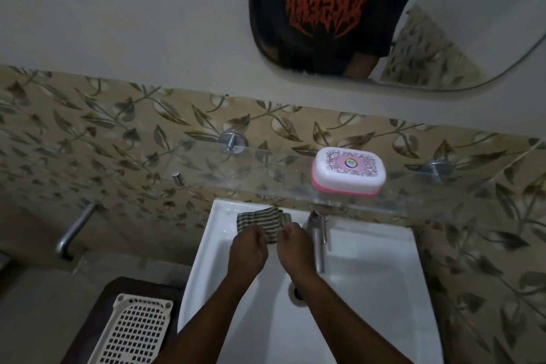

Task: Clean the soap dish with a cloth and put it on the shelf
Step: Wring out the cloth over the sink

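- Bottom left: white slotted plastic tray [131, 331] lying on a dark surface next to the basin.
- White square basin [369, 289] fills lower centre; drain hole [297, 294] partly hidden behind the right forearm.
- Both forearms come in from the bottom edge and meet over the back part of the basin.
- Left hand [247, 251]: fingers curled, pinching the near edge of the striped cloth [261, 220].
- Right hand [292, 247]: fingers also curled closed on the cloth, just beside the left hand; hands nearly touching.
- Cloth is green-and-white striped, bunched, stretched from the hands toward the back rim of the basin; can't tell whether its far end rests on the rim or hangs clear.
- Chrome tap [319, 241] just right of the right hand, spout pointing into the basin.
- Metal pipe [72, 233] sticks out of the wall left of the basin.
- Above the basin: clear glass shelf [266, 183] on chrome wall brackets [233, 140].
- Soap dish [348, 171] sits on the shelf, right of centre: white patterned lid closed over a pink base. Well apart from both hands.
- Wall behind: beige leaf-pattern tiles [103, 133], plain white wall above.
- Top: mirror [443, 47] reflecting a black shirt with a red print.
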